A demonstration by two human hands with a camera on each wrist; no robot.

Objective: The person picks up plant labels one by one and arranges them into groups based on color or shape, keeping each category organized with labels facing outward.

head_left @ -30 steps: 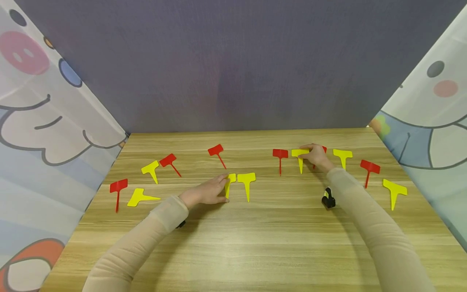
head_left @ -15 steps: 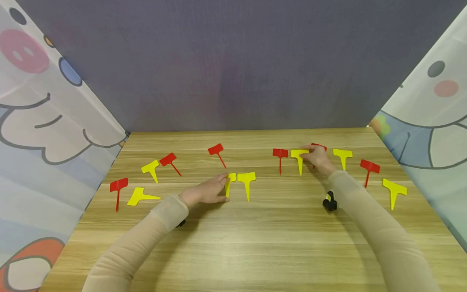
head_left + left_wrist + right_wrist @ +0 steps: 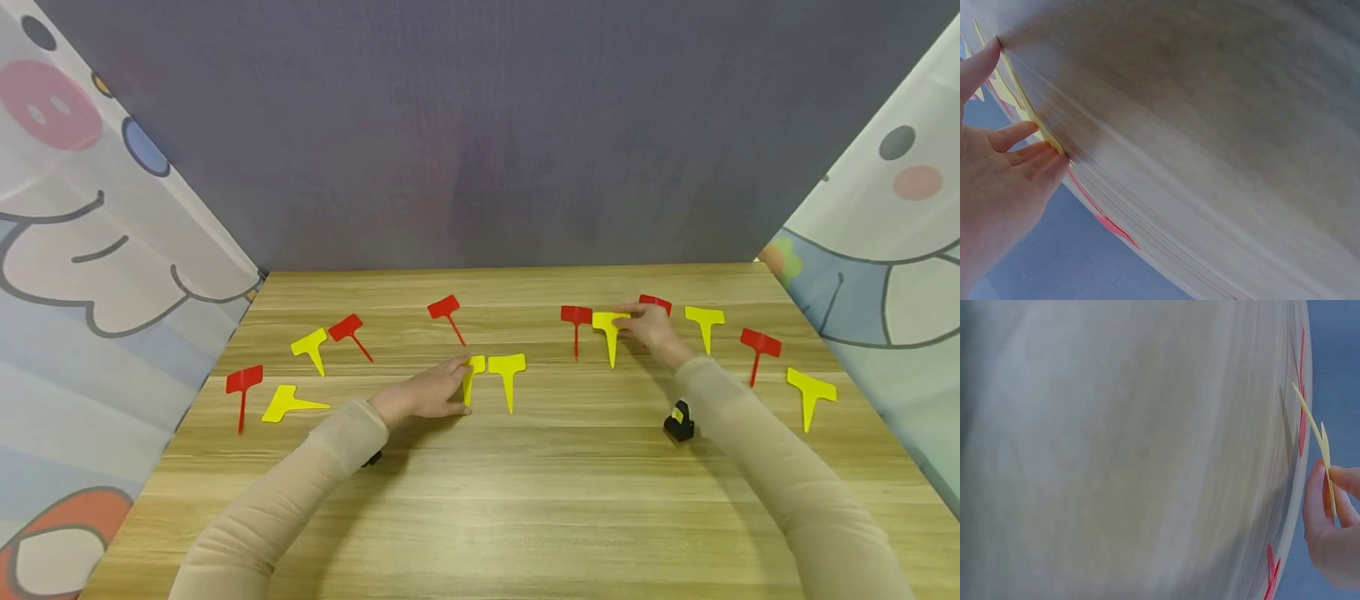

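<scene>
My left hand (image 3: 429, 393) rests its fingertips on a yellow T-shaped plant label (image 3: 477, 365) lying on the table. In the left wrist view the thumb touches the label's pointed end and the other fingers its wide head. A second yellow label (image 3: 507, 365) lies just right of it. Farther right, my right hand (image 3: 651, 326) pinches another yellow plant label (image 3: 608, 323) by the edge of its head. The right wrist view shows this held label (image 3: 1317, 430) raised off the table between thumb and fingers. A red label (image 3: 656, 301) lies partly hidden behind that hand.
More labels lie about: red (image 3: 576, 315) near the held one, red (image 3: 444, 307) at the back middle, yellow (image 3: 704, 317) and red (image 3: 761, 342) to the right, others at both sides. A dark upright panel (image 3: 480, 150) closes off the wooden table's (image 3: 525, 517) far edge.
The right hand has lifted the yellow label and brought it slightly left and nearer, uncovering more of the red label behind. The left hand has stayed put.
</scene>
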